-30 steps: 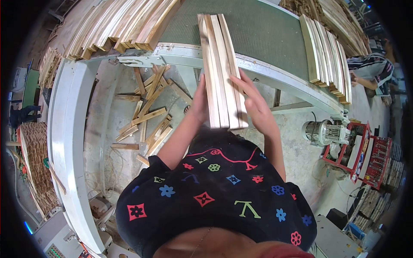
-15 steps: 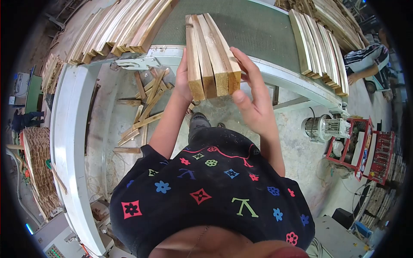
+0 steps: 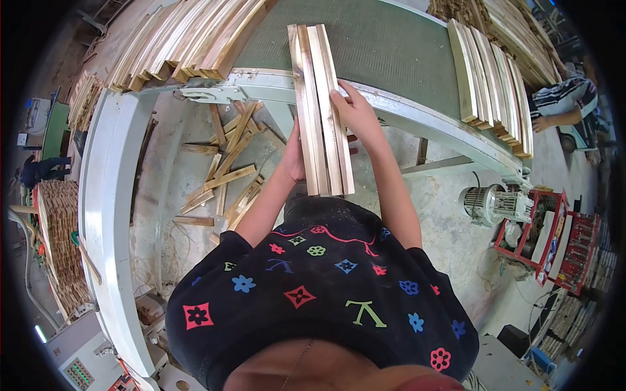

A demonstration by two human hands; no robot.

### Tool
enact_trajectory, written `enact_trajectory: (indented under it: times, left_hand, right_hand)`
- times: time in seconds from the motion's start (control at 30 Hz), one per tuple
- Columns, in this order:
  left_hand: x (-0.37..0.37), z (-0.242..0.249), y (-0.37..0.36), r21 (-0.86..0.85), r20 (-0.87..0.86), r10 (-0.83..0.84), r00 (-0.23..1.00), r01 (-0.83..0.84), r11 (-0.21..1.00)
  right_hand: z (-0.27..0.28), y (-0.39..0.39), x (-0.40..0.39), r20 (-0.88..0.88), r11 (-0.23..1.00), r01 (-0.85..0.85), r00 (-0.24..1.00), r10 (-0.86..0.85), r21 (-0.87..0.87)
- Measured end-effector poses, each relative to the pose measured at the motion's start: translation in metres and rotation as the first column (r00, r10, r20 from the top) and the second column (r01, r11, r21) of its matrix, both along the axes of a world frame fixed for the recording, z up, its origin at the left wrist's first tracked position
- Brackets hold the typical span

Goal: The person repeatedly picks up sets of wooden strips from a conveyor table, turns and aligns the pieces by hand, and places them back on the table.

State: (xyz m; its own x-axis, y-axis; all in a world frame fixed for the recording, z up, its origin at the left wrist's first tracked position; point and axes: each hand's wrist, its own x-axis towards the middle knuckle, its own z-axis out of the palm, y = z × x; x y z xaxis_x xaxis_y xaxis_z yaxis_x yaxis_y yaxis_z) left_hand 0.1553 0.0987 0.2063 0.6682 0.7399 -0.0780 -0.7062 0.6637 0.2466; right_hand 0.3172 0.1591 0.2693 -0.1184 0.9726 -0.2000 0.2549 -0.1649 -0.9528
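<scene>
A bundle of several wooden strips [image 3: 319,111] lies side by side between my hands, lengthwise in front of my body. Its far end reaches over the green conveyor belt [image 3: 391,49], and its near end is close to my shirt. My left hand [image 3: 295,156] grips the bundle's left side low down, its fingers partly hidden beneath the wood. On the right edge, farther up, my right hand [image 3: 357,114] holds the strips with the thumb on top. Narrow gaps show between some of the strips.
Wooden strips stand in rows at the belt's left [image 3: 189,39] and right [image 3: 489,85]. Offcuts [image 3: 228,156] litter the floor beneath the frame. A motor [image 3: 486,202] and a red tool rack [image 3: 567,241] stand to the right, where another person's arm [image 3: 561,119] shows.
The bundle has turned from showing its near end faces to showing its long upper side, its near end now closer to me. My left hand moved down; my right thumb moved onto the top.
</scene>
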Motion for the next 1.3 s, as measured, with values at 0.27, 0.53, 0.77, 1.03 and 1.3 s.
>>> enact_trajectory:
  times: [0.27,0.53,0.77,1.03,1.3]
  left_hand:
    - [-0.009,-0.005,0.002,-0.072,0.039,0.011,0.999,-0.008,0.997]
    - [-0.013,-0.001,0.009,-0.227,-0.211,0.113,0.971,-0.161,0.960]
    - [-0.054,-0.013,-0.007,-0.294,0.095,0.103,0.990,-0.071,0.953]
    - [-0.145,-0.158,-0.066,-0.338,-0.548,0.077,0.833,-0.304,0.891]
    - [-0.238,-0.291,-0.170,-0.506,-0.817,-0.347,0.460,-0.284,0.815]
  right_hand:
    - [-0.003,0.011,0.003,0.233,0.980,-0.065,0.972,0.019,0.188]
    - [0.014,0.032,-0.074,0.697,0.911,-0.222,0.711,-0.093,0.348]
    - [0.018,0.192,-0.136,0.659,0.958,-0.113,0.746,-0.093,0.263]
    - [-0.030,0.273,-0.142,-0.213,0.895,-0.031,0.967,0.139,0.446]
    - [0.000,0.104,0.133,0.374,0.520,0.222,0.475,-0.796,0.825]
